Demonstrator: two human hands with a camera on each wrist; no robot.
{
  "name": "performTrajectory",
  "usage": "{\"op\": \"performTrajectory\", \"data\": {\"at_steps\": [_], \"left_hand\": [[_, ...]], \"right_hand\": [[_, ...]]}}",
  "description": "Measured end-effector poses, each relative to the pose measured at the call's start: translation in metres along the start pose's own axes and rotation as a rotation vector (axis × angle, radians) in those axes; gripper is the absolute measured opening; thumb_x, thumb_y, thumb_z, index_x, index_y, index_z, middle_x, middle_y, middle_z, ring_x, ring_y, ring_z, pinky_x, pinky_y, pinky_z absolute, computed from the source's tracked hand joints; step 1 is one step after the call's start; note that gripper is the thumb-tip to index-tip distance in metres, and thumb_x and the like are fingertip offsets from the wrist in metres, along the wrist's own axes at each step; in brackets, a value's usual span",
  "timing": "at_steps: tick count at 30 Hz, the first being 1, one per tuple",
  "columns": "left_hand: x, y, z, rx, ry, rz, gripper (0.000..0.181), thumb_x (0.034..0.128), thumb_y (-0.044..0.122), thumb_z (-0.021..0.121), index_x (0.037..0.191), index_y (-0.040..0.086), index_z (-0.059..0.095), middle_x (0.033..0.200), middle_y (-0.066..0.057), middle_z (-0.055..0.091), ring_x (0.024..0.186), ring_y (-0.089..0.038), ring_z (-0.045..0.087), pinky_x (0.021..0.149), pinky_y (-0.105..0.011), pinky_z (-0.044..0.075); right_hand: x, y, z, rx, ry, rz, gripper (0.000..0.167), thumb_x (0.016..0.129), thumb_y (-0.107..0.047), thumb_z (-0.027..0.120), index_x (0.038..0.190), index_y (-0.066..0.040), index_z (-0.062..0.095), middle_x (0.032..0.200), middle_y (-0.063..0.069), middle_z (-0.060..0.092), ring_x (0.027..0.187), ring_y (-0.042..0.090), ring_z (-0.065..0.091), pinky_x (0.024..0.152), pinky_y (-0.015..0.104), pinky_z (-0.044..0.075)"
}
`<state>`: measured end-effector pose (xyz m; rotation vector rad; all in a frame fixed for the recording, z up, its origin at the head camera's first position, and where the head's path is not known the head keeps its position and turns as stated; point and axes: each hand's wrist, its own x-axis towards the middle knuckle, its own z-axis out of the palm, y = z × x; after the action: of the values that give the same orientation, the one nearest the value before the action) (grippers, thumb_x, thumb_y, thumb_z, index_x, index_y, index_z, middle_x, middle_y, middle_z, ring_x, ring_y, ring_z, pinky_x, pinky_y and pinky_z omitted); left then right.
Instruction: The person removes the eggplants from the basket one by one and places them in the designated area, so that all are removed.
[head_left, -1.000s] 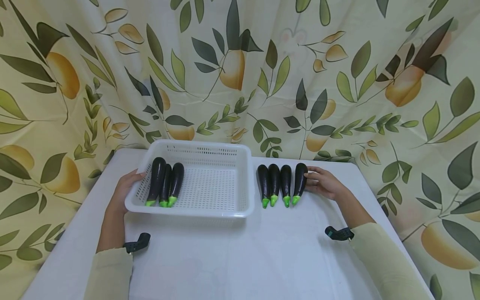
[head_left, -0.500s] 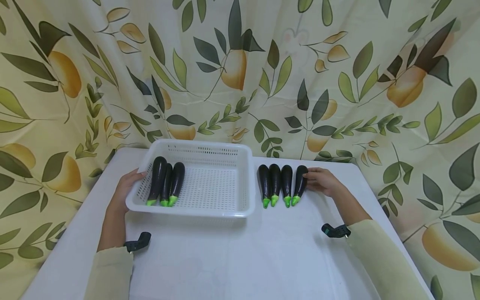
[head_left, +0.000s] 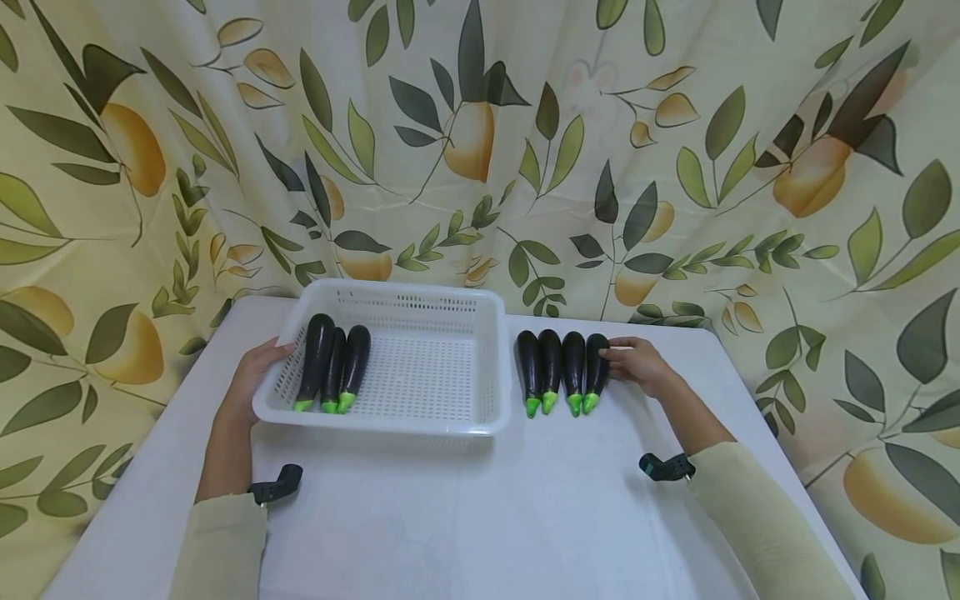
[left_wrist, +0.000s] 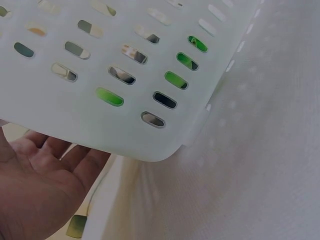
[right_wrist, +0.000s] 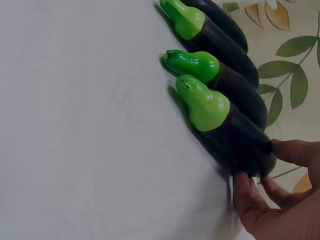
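Observation:
My left hand (head_left: pixel 251 379) holds the left end of a white slotted plastic basket (head_left: pixel 420 429); in the left wrist view its fingers (left_wrist: pixel 92 162) go partly out of sight behind the basket wall. Three dark purple eggplants (head_left: pixel 330 367) with green stem ends lie side by side at the basket's left. Right of the basket, several more eggplants (head_left: pixel 551 367) form a row on the table, green ends toward me. My right hand (head_left: pixel 637 365) grips the rounded end of the rightmost eggplant (right_wrist: pixel 240 137), thumb on one side and fingers on the other.
A white cloth covers the table (head_left: pixel 450 517). Behind it hangs a curtain (head_left: pixel 555 208) printed with leaves and fruit. The basket stands close to the table's back edge, near the row of eggplants.
My right hand has moved left, and the rightmost eggplant's rounded end has shifted left with it, closer to its neighbour. The left hand and basket have stayed put.

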<state>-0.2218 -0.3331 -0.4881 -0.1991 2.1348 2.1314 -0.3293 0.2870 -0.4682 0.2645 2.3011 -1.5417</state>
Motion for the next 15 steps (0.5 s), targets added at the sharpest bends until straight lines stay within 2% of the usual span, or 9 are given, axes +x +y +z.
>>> {"op": "performTrajectory", "data": {"at_steps": [6,10,13,15], "left_hand": [[0.0005,-0.0019,-0.0009,-0.004,0.002,0.003,0.062,0.1126,0.033,0.039,0.168,0.011,0.024,0.163,-0.024,0.034,0.105,-0.005,0.065,0.085,-0.029,0.058],[0.0006,-0.0024,-0.0011,-0.007,0.001,0.01,0.061,0.1125,0.033,0.039,0.168,0.012,0.024,0.163,-0.024,0.034,0.107,-0.006,0.064,0.085,-0.028,0.058],[0.0006,-0.0023,-0.001,-0.01,0.001,0.01,0.062,0.1126,0.034,0.04,0.168,0.011,0.024,0.163,-0.024,0.033,0.108,-0.006,0.063,0.085,-0.028,0.058],[0.0005,-0.0018,-0.0007,-0.009,0.001,0.008,0.062,0.1125,0.034,0.04,0.168,0.011,0.024,0.163,-0.024,0.033,0.108,-0.006,0.063,0.085,-0.027,0.058]], "right_hand": [[0.0009,0.0028,0.0043,-0.023,0.013,-0.018,0.067,0.107,-0.016,0.062,0.157,0.012,0.028,0.128,0.021,0.061,0.083,0.006,0.069,0.087,0.028,0.059],[0.0001,0.0019,0.0055,-0.019,0.016,-0.019,0.068,0.107,-0.018,0.062,0.158,0.011,0.027,0.137,0.028,0.056,0.084,0.006,0.069,0.088,0.028,0.058],[-0.0009,0.0017,0.0051,-0.028,0.022,-0.021,0.069,0.108,-0.021,0.06,0.158,0.011,0.026,0.147,0.033,0.05,0.091,0.008,0.069,0.091,0.029,0.058],[-0.0018,0.0019,0.0046,-0.039,0.034,-0.014,0.07,0.109,-0.025,0.059,0.159,0.011,0.026,0.15,0.033,0.046,0.101,0.012,0.067,0.092,0.029,0.057]]}}
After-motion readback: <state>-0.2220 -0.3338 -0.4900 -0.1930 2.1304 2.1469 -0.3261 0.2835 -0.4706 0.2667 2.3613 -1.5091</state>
